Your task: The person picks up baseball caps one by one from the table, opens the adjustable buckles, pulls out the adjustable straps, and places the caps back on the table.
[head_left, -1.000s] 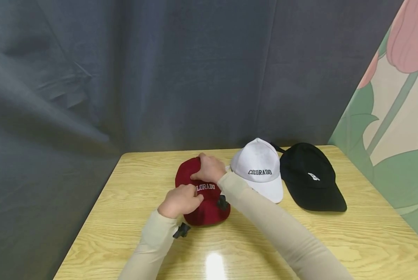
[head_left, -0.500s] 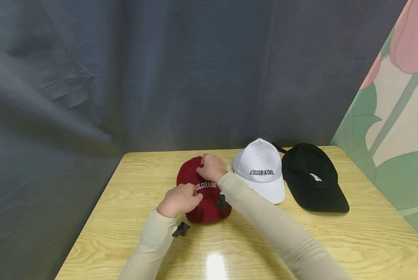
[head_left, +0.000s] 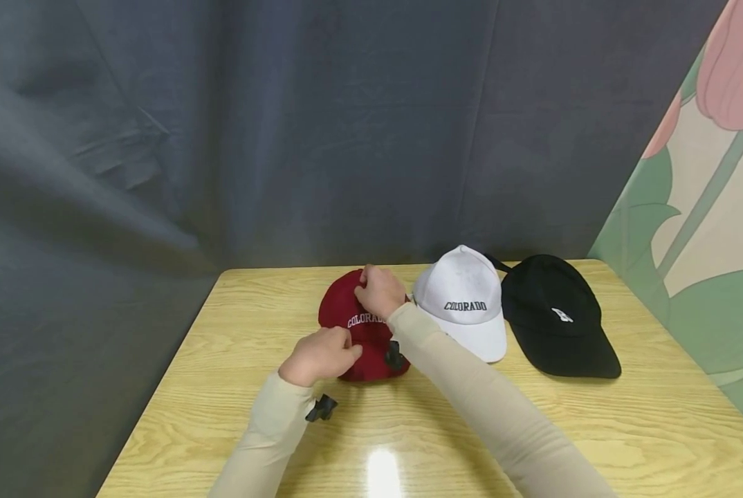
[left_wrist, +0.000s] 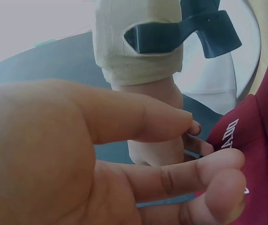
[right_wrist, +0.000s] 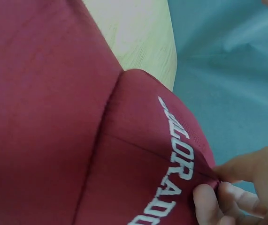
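My right hand [head_left: 381, 293] pinches the crown of a dark red baseball cap [right_wrist: 138, 140], and the fabric bunches between thumb and fingers in the right wrist view. White "COLORADO" lettering runs across the cap's front, with its brim toward me. At the cap's near left side is my left hand [head_left: 322, 355], fingers loosely bent. In the left wrist view a gap shows between its thumb and fingers [left_wrist: 171, 180], with nothing held there; the red cap lies just beyond the fingertips.
A white cap [head_left: 461, 294] with dark lettering stands right of the red one. Beside it lies a black cap [head_left: 548, 311] with a small white mark. All are on a wooden table [head_left: 247, 325], backed by a dark curtain [head_left: 359, 138].
The red cap has shifted toward the table's back edge along with my right hand. My left hand has stayed almost in place as the cap moved away past it.
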Action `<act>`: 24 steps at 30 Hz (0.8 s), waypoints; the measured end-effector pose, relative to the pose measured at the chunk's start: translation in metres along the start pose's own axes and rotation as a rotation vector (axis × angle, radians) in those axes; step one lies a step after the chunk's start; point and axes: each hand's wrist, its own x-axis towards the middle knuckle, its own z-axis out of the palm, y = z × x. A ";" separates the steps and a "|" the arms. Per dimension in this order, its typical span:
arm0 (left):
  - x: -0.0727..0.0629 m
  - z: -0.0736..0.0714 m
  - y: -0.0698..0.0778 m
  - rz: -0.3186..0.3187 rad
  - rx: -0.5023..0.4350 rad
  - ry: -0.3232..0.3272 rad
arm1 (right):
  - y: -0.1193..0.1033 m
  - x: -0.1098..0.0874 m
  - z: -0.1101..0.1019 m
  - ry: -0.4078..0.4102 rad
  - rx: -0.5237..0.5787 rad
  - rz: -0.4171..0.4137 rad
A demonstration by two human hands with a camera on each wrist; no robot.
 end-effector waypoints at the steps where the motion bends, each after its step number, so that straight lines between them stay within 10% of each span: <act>1: 0.000 0.000 0.000 -0.001 -0.004 -0.004 | 0.001 0.000 0.000 0.009 0.007 0.002; 20: 0.001 0.004 0.001 0.004 -0.011 -0.017 | 0.008 0.002 0.000 0.104 0.170 0.025; 24: 0.004 0.007 0.000 -0.012 -0.024 0.093 | 0.011 -0.005 -0.005 0.089 0.254 0.007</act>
